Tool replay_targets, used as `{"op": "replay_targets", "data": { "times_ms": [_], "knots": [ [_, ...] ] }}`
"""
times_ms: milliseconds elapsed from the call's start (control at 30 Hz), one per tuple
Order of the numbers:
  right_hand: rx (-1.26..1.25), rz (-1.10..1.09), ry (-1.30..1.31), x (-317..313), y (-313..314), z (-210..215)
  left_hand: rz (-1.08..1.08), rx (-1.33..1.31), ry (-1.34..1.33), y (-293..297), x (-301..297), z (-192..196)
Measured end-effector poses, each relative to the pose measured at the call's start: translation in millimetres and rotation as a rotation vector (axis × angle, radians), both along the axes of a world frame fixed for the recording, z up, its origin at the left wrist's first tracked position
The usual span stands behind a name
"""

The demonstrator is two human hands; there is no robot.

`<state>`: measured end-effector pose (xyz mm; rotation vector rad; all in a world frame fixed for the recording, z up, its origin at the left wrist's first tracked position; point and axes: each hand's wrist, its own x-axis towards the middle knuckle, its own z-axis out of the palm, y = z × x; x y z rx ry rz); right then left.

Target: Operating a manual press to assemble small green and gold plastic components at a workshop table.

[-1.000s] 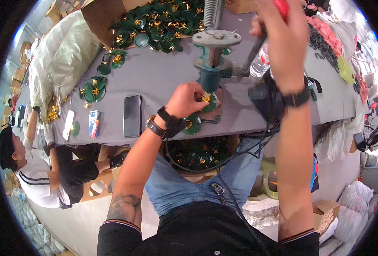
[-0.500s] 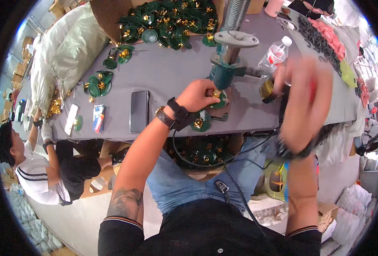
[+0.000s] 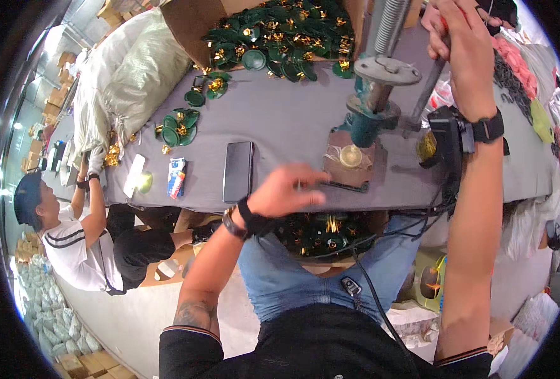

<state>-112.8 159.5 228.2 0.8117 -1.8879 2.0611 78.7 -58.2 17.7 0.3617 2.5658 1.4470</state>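
Observation:
My right hand point(image 3: 466, 63) is raised at the upper right, its fingers wrapped round the lever point(image 3: 429, 88) of a green hand press point(image 3: 367, 126). Red shows at the grip between the fingers. The press has a coil spring and a round grey plate on its shaft. Under its head, a round brass-coloured die point(image 3: 350, 156) sits on a brownish base plate point(image 3: 338, 143), with no green disc on it. My left hand point(image 3: 286, 189), slightly blurred, hovers at the table's front edge left of the base, fingers apart and holding nothing. Below lies a box of green-and-gold pieces point(image 3: 318, 237).
A carton of green discs with gold fittings point(image 3: 286, 38) stands at the back. Loose discs point(image 3: 179, 128), a black phone point(image 3: 237, 172) and a small blue-white box point(image 3: 176, 177) lie leftward. A co-worker point(image 3: 78, 230) sits at far left by white sacks point(image 3: 134, 76).
My left hand has let go of the gold-fitted piece under the press and drawn back left. The green piece near the front edge is gone. My right hand has swung up and away with the lever.

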Motion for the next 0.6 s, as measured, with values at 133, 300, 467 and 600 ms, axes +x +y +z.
{"op": "replay_targets", "data": {
  "times_ms": [133, 300, 467, 600],
  "knots": [
    [-0.004, 0.110, 0.023, -35, 15, -16, 0.515, -0.382, 0.745, -64, -112, -10],
    [-0.043, 0.086, 0.017, -31, 0, -9, 0.820, -0.599, 0.269, -98, -256, 5],
    [-0.087, 0.016, -0.050, -23, -6, -13, 0.661, -1.026, -0.079, -85, -300, 6],
    [-0.075, 0.068, 0.001, -28, -4, -14, 0.588, -0.854, -0.013, -92, -261, -15]
  ]
}}
